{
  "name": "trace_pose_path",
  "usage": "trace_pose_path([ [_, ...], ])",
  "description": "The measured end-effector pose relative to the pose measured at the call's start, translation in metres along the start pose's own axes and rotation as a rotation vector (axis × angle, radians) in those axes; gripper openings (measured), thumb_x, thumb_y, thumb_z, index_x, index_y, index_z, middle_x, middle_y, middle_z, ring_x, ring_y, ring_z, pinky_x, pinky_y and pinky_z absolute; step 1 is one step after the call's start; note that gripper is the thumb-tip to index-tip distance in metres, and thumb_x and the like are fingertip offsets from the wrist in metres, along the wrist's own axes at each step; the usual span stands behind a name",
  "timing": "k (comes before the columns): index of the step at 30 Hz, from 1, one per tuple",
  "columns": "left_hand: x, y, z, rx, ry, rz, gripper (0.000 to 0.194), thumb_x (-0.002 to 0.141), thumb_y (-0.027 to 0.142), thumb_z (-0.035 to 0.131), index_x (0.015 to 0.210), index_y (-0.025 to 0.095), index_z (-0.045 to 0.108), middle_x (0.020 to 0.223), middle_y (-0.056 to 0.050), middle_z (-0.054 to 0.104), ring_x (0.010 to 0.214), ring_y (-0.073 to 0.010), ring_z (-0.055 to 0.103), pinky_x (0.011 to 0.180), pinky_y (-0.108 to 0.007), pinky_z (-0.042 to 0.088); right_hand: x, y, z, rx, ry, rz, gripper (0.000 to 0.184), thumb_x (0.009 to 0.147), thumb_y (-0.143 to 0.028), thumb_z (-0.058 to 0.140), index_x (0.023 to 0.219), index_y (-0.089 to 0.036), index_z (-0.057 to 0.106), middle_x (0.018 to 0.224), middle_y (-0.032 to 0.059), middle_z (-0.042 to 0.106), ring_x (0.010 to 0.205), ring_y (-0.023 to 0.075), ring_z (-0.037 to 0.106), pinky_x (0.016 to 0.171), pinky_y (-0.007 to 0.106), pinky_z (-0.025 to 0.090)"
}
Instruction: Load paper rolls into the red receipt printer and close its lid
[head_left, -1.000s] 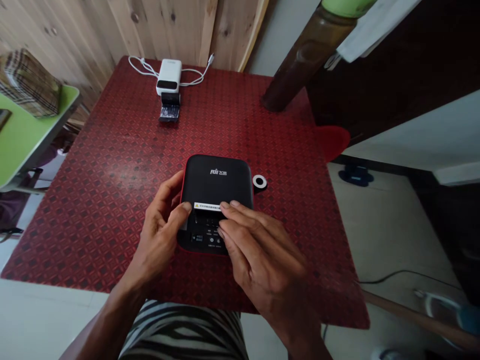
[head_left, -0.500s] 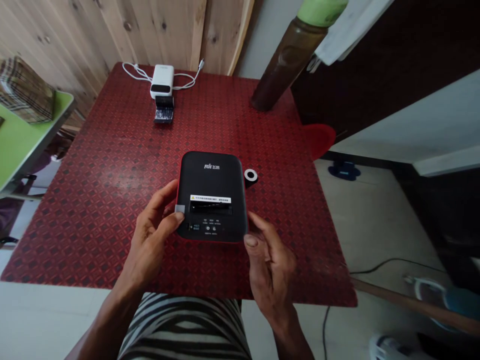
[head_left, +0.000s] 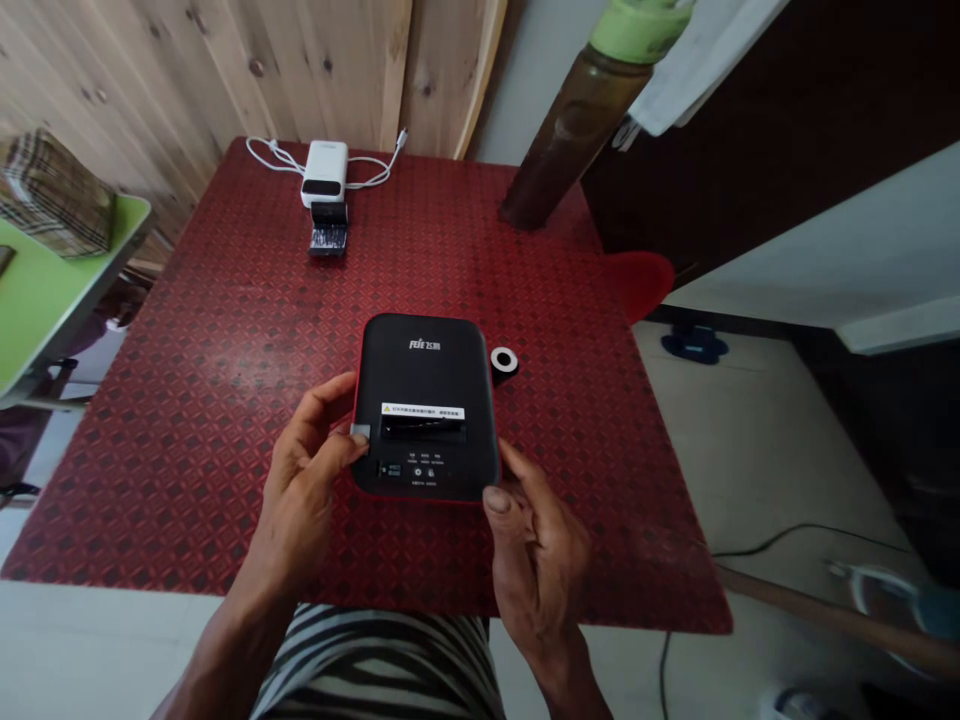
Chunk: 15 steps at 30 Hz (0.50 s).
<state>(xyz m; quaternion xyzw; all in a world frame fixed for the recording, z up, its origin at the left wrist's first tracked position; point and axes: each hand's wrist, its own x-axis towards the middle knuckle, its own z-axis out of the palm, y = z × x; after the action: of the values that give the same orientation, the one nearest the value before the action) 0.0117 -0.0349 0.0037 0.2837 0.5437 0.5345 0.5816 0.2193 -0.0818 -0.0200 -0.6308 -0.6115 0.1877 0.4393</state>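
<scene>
A black printer with a red base sits on the red patterned table in front of me. It has a white warning label above its paper slot and small buttons near its front edge. My left hand grips its left side, thumb pressed on a small grey tab at the left edge. My right hand holds the front right corner, thumb at the front edge and fingers curled along the side. A small white ring lies on the table just right of the printer.
At the table's far end lie a white power bank with a white cable and a small black device. A brown post stands at the far right. A green table is at left. Cables run over the floor at right.
A second ago my right hand lay across the printer's front top, fingers on the label. It has come off the top and now holds the front right corner. My left hand kept its grip.
</scene>
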Motion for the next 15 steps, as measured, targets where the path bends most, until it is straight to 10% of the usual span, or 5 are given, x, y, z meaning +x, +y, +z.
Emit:
trace_pose_path([
  [15, -0.002, 0.000, 0.004, 0.063, -0.014, 0.042, 0.052, 0.089, 0.034, 0.082, 0.140, 0.027, 0.076, 0.142, -0.008, 0.082, 0.118, -0.0288, 0.079, 0.093, -0.038, 0.063, 0.009, -0.001, -0.010, 0.006, 0.001, -0.088, 0.037, 0.119, -0.041, 0.055, 0.138, -0.024, 0.081, 0.122, 0.0082, 0.092, 0.102, 0.0265, 0.091, 0.080, 0.035, 0.073],
])
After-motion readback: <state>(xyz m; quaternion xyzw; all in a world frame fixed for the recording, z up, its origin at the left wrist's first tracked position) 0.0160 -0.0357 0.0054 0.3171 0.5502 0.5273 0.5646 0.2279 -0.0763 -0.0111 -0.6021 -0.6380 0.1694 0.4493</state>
